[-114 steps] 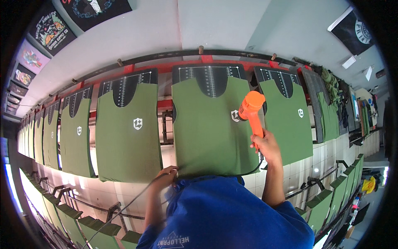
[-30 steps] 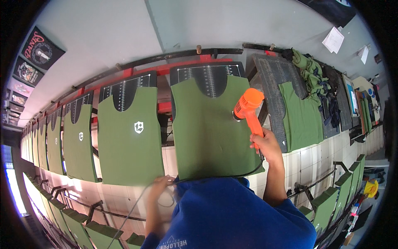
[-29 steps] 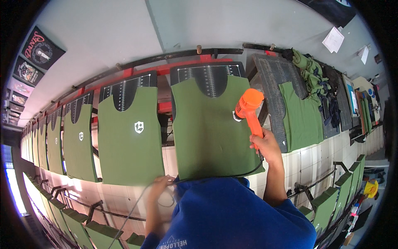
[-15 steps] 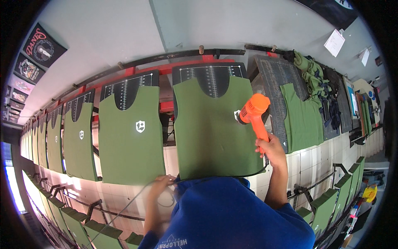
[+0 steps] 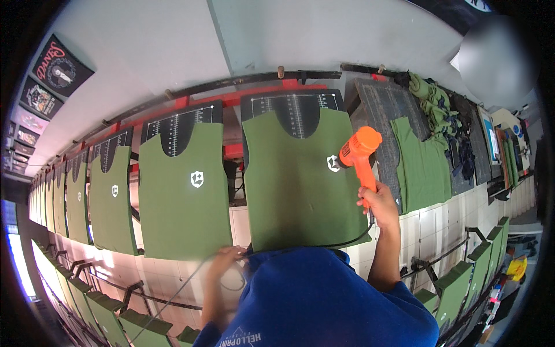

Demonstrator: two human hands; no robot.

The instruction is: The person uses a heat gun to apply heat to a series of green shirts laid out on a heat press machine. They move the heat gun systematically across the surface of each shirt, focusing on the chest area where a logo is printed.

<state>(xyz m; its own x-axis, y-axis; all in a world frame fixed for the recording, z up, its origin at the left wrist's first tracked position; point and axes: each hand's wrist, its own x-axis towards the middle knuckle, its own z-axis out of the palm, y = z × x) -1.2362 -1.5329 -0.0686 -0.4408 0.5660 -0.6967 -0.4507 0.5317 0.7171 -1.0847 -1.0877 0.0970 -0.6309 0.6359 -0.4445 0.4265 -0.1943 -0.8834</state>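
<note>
An orange heat gun (image 5: pixel 359 151) is in my right hand (image 5: pixel 379 203), whose fingers wrap round its handle. Its nozzle is close to the white shield print (image 5: pixel 333 164) on the green shirt panel (image 5: pixel 298 191) in front of me; whether it touches cannot be told. That panel lies flat on a dark board (image 5: pixel 298 107) with white ruler marks. From the handle, a cord (image 5: pixel 354 238) runs along the panel's lower edge to my left hand (image 5: pixel 229 255). My left fingers are closed on the cord, low beside the panel's lower left corner, slightly blurred.
A row of boards with printed green panels (image 5: pixel 180 202) stretches away to the left. At right, a folded green cloth (image 5: pixel 425 168) lies on a dark board near heaped cloth (image 5: pixel 433 104). Behind me, more panels (image 5: pixel 454 286) rest on a metal rack. A red rail (image 5: pixel 234 101) runs behind the boards.
The heat gun's nozzle has shifted slightly right, off the shield print, so more of it shows. My left hand stays nearly where it was. A blurred pale patch has appeared at upper right.
</note>
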